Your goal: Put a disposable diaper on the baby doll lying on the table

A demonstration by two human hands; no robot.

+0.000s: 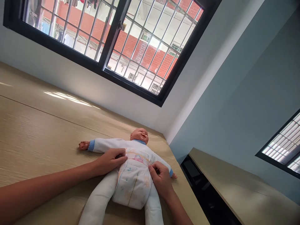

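A baby doll (139, 136) in a white outfit with blue cuffs lies on its back on the wooden tabletop (42, 137), arms spread and legs toward me. Around its hips sits a white diaper (132, 184) with printed patterns and a pink band across the waist. My left hand (112, 161) pinches the diaper's waist edge at the left side, thumb and forefinger together. On the other side, my right hand (161, 178) is closed with its fingertips on the opposite waist edge. The fingers partly hide both corners of the diaper.
Behind the tabletop is a pale wall with a dark-framed, barred window (103, 65). At right, past a gap, stands a second wooden table (234, 187) with a black side. A second window or reflection (283, 143) shows at the far right.
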